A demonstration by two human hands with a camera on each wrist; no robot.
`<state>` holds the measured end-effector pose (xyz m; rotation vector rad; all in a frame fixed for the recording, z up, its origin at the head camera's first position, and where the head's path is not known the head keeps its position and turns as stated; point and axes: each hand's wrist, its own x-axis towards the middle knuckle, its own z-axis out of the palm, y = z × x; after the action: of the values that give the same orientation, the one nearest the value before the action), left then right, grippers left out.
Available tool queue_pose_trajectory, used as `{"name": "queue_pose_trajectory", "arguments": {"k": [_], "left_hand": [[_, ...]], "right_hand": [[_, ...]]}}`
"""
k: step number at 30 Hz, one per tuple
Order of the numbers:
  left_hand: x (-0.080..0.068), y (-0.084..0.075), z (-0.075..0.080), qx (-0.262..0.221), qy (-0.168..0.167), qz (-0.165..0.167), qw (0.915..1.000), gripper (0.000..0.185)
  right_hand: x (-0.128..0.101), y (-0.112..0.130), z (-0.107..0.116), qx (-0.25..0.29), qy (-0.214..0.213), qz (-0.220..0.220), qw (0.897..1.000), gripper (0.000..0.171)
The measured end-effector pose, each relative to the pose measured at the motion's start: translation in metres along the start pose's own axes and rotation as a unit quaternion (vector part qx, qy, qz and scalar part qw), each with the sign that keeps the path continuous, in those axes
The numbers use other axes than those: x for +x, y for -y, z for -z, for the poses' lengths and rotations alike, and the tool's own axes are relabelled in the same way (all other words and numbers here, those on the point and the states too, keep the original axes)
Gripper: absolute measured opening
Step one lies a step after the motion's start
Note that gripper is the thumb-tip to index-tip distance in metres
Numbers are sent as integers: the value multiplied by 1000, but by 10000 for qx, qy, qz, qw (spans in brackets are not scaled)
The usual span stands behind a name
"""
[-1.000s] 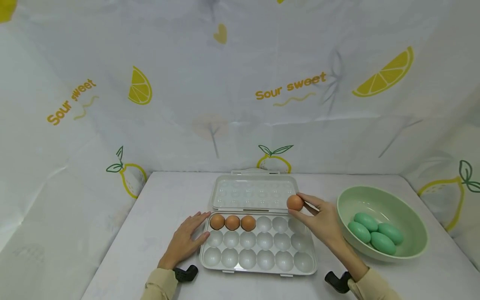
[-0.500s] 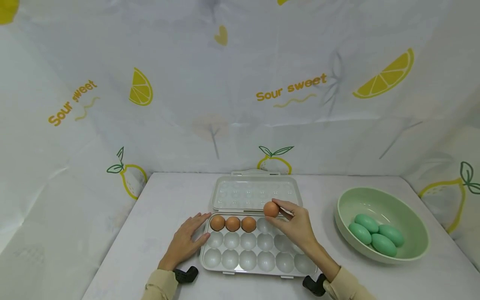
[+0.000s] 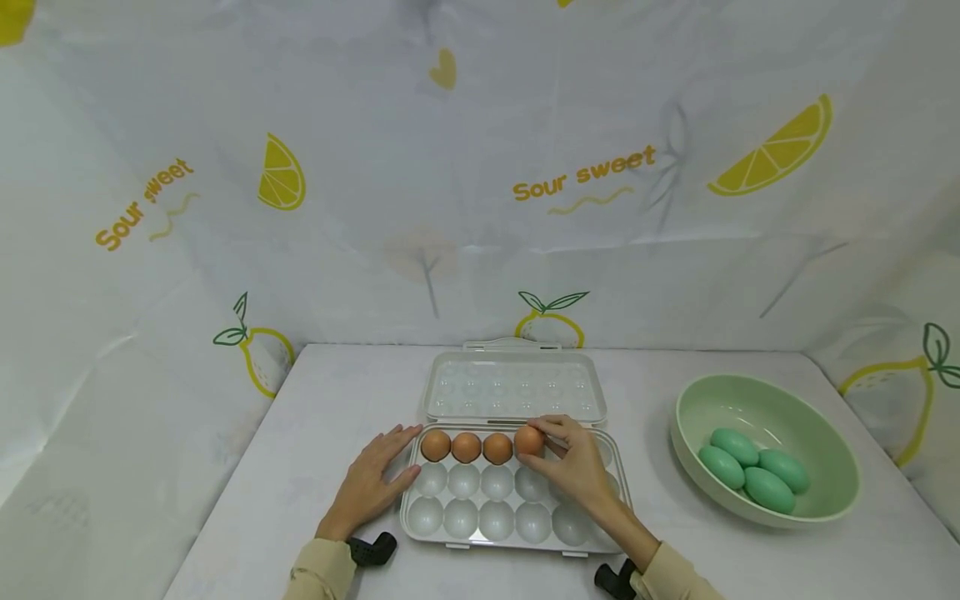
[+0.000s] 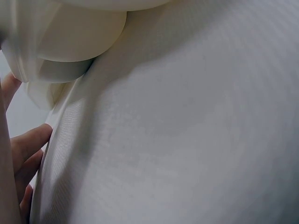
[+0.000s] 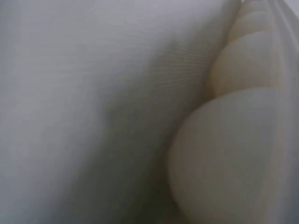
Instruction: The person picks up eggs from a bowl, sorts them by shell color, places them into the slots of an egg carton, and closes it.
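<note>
A white plastic egg tray (image 3: pixel 496 520) lies on the table with its clear lid (image 3: pixel 514 385) folded back behind it. Three brown eggs (image 3: pixel 467 447) fill the left cups of the back row. Beside them, my right hand (image 3: pixel 576 468) pinches another brown egg (image 3: pixel 528 441) between thumb and fingers, at the fourth cup; whether it touches the cup's bottom is hidden. My left hand (image 3: pixel 372 477) rests at the tray's left edge, fingers extended. Its fingers (image 4: pixel 31 143) also show in the left wrist view. The right wrist view sees only the tray's rounded underside (image 5: pixel 229 158).
To the right stands a light green bowl (image 3: pixel 832 454) with several green eggs (image 3: pixel 783 472) in it. The white table (image 3: pixel 330 392) meets a hanging lemon-print cloth (image 3: pixel 480 208) along its back edge.
My right hand has moved left and down with the brown egg, from above the tray's right back corner to the fourth back-row cup. The left hand has stayed put.
</note>
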<state>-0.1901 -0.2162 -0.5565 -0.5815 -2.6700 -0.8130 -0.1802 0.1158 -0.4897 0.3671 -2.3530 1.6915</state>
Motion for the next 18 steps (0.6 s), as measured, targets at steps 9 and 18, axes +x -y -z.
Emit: {"name": "queue_pose_trajectory", "arguments": {"k": [9, 18], "left_hand": [[0, -2, 0, -53, 138, 245, 9996, 58], [0, -1, 1, -28, 73, 153, 9999, 58]], "right_hand": [[-3, -9, -1, -221, 148, -194, 9995, 49], [-3, -15, 0, -701, 286, 292, 9967, 51]]}}
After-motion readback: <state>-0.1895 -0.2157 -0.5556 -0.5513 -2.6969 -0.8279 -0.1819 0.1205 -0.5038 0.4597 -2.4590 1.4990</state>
